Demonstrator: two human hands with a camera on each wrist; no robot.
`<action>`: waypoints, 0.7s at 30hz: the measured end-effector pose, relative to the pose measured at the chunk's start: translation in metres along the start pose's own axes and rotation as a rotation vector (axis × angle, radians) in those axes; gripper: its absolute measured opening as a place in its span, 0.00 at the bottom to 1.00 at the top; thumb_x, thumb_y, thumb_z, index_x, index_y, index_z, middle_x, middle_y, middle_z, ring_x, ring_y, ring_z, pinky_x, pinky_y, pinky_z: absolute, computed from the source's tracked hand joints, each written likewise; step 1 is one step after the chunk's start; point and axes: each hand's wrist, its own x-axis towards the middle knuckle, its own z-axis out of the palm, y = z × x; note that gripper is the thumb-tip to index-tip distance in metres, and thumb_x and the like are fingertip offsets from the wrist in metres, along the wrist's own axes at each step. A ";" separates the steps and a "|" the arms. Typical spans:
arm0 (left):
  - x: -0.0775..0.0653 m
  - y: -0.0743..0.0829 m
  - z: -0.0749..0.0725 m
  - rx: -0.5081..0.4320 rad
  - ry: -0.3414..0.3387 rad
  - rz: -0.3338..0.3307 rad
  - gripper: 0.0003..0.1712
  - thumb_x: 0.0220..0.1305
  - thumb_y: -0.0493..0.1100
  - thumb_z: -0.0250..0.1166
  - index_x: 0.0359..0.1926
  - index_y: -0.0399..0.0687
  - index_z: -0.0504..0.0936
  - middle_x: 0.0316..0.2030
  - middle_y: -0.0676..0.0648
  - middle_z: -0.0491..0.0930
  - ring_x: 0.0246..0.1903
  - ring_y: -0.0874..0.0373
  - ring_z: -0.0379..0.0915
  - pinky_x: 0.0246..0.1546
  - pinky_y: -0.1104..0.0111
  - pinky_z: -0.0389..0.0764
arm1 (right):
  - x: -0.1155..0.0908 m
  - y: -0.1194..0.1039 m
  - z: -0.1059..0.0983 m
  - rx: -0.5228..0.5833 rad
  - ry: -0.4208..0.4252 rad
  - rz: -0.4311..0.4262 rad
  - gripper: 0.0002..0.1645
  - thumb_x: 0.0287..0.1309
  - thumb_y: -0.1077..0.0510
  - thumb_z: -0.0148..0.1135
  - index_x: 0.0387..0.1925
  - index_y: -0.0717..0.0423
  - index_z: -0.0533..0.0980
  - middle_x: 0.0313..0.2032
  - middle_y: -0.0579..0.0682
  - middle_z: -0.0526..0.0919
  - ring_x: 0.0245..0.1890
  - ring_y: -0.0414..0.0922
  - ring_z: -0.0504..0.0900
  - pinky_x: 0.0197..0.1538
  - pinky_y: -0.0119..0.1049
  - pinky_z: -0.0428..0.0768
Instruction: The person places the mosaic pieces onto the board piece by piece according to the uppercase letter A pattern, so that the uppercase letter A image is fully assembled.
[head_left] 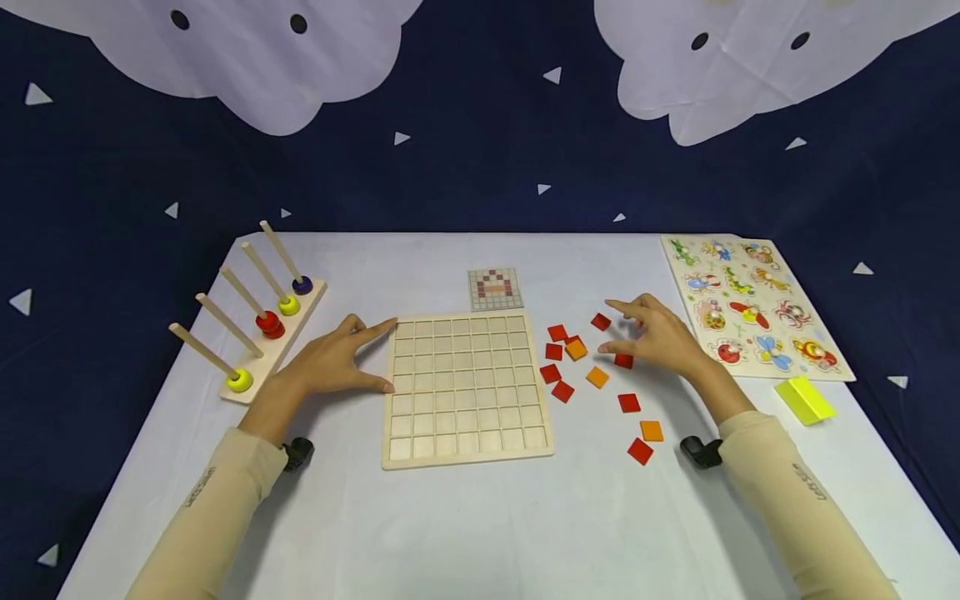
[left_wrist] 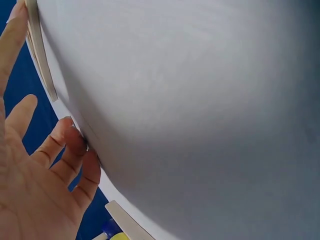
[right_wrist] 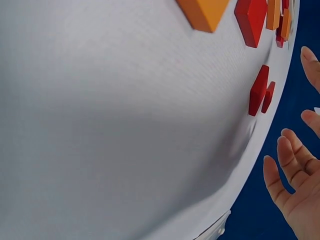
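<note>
Nearest, right of the wooden grid board's near corner, lie a red square tile and an orange square tile; the right wrist camera sits farther to that side, and could knock them askew if the forearm dropped and swung inward. The board itself lies flat on the white tablecloth, its cells unfilled.

At the board's left edge the left hand has thumb and forefinger spread apart, tips at the rim, clamped on nothing; an uneven push there could slew the board toward the loose tiles. Off the board's right edge, the right hand hovers with thumb and forefinger apart, apparently empty. A hasty pinch might skid a thin tile along the cloth. Nearer the board, a tilted orange tile overlaps a red tile, so pulling the lower would likely shift the upper.

Just beyond the board's far edge, the gridded pattern card could be bumped by a forward slide.
</note>
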 end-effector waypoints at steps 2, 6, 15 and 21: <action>0.001 -0.001 0.001 -0.007 -0.002 0.002 0.64 0.40 0.76 0.73 0.76 0.62 0.59 0.49 0.43 0.68 0.32 0.54 0.67 0.31 0.65 0.71 | 0.001 0.001 0.000 -0.006 0.008 -0.008 0.50 0.45 0.40 0.78 0.68 0.53 0.71 0.47 0.58 0.76 0.42 0.53 0.75 0.42 0.46 0.73; 0.002 -0.002 0.001 -0.013 -0.006 -0.006 0.62 0.40 0.75 0.73 0.75 0.60 0.62 0.50 0.42 0.67 0.32 0.53 0.68 0.31 0.65 0.70 | 0.003 0.002 0.000 -0.008 0.012 -0.019 0.46 0.47 0.42 0.78 0.66 0.54 0.73 0.46 0.58 0.76 0.39 0.52 0.74 0.39 0.43 0.72; 0.000 -0.005 0.001 -0.041 -0.012 -0.022 0.61 0.42 0.74 0.74 0.74 0.57 0.64 0.52 0.42 0.65 0.35 0.52 0.69 0.32 0.65 0.70 | 0.009 -0.001 0.003 0.021 0.004 0.001 0.37 0.51 0.50 0.76 0.62 0.58 0.77 0.42 0.58 0.77 0.36 0.49 0.71 0.38 0.42 0.69; 0.001 -0.005 0.004 -0.053 -0.007 -0.020 0.61 0.41 0.74 0.74 0.74 0.58 0.64 0.51 0.41 0.66 0.35 0.52 0.69 0.31 0.66 0.69 | 0.012 -0.001 0.004 0.000 0.012 0.031 0.31 0.53 0.51 0.75 0.57 0.60 0.80 0.38 0.57 0.76 0.32 0.48 0.71 0.37 0.41 0.69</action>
